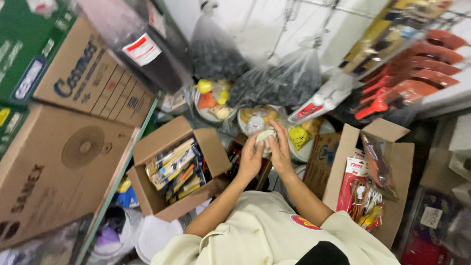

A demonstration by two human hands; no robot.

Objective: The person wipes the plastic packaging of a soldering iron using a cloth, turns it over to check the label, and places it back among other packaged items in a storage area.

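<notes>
Both my hands meet at the middle of the head view around a small pale round item in clear wrapping (pixel 265 136). My left hand (pixel 250 158) cups it from the left and below. My right hand (pixel 280 148) covers it from the right, fingers stretched up over its top. Just behind it lies a clear bag of round yellowish goods (pixel 256 118). Under my hands stands a dark open box (pixel 239 162), mostly hidden by my forearms.
An open cardboard box of packaged goods (pixel 175 168) sits to the left, another with red-carded packets (pixel 365 189) to the right. Large cartons (pixel 64 162) are stacked at far left. Clear bags of dark items (pixel 282 81) hang behind, and red-handled tools (pixel 417 68) hang at upper right.
</notes>
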